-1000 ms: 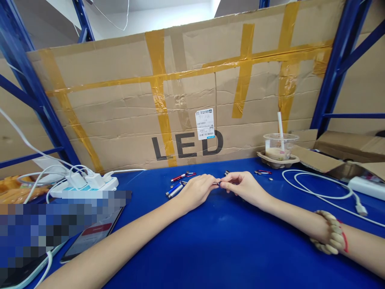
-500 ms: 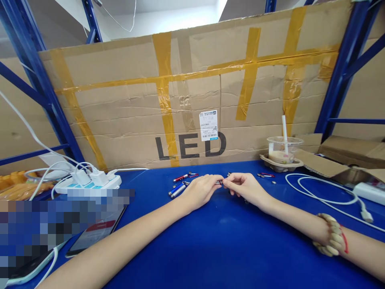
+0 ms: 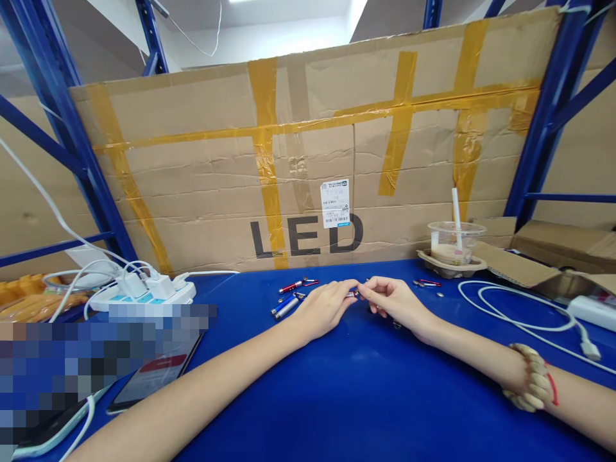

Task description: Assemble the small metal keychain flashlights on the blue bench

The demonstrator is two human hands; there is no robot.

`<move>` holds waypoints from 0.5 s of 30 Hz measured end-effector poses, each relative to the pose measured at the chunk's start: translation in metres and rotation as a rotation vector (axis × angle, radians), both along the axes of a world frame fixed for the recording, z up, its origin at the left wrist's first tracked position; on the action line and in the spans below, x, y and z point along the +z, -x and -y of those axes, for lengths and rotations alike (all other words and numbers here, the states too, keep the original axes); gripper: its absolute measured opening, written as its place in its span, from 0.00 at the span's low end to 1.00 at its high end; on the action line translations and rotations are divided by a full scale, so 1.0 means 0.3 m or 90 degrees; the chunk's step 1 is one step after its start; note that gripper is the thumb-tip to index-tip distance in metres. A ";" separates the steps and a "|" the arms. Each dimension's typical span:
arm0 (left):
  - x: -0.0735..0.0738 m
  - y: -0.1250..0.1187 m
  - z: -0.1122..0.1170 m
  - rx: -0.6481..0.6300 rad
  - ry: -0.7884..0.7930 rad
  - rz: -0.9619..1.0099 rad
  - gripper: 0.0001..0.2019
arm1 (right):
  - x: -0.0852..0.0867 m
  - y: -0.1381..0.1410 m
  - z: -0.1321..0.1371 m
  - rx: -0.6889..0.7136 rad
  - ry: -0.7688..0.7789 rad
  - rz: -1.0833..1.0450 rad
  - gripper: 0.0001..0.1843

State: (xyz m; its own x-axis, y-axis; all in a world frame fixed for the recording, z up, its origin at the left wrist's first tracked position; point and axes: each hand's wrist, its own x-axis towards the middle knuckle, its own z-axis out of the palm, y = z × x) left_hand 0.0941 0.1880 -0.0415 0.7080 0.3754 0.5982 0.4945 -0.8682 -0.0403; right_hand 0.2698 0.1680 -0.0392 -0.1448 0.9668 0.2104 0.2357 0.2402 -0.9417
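At the middle of the blue table, my left hand point(image 3: 323, 309) lies palm down. Its fingertips are closed on a small silvery metal tube point(image 3: 351, 294), mostly hidden by the fingers. My right hand point(image 3: 395, 301) meets it from the other side, thumb and forefinger pinched at the tube's end; what they grip is too small to make out. Dark small items lie partly hidden beneath my right hand. Left of my left hand are a blue metal tube point(image 3: 283, 304), a silver tube point(image 3: 287, 308) and a red tube point(image 3: 290, 288), like mini flashlights.
Small red and metal parts point(image 3: 427, 283) and a round silver disc point(image 3: 439, 295) lie to the right. A drink cup point(image 3: 455, 247) in a carton holder, a coiled white cable point(image 3: 520, 324), a power strip point(image 3: 144, 298) and a phone point(image 3: 158, 375) surround the work area. Cardboard stands behind.
The fingertips of both hands have shifted slightly around the small tube, and a little more of its silvery side shows. The view has tilted slightly; the other items lie unmoved.
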 end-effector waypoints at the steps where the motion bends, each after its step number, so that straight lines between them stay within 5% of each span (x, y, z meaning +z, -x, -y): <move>1: -0.002 0.000 0.000 0.003 0.001 0.004 0.11 | 0.001 0.001 0.001 0.002 0.000 -0.005 0.22; 15: 0.005 0.001 -0.001 -0.014 0.012 0.007 0.11 | 0.012 0.003 0.005 0.021 0.046 -0.028 0.25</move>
State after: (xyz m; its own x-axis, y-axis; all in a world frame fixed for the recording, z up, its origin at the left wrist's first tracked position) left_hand 0.0940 0.1882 -0.0399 0.7095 0.3715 0.5988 0.4756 -0.8795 -0.0178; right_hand 0.2690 0.1665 -0.0357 -0.1689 0.9745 0.1477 0.1861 0.1786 -0.9662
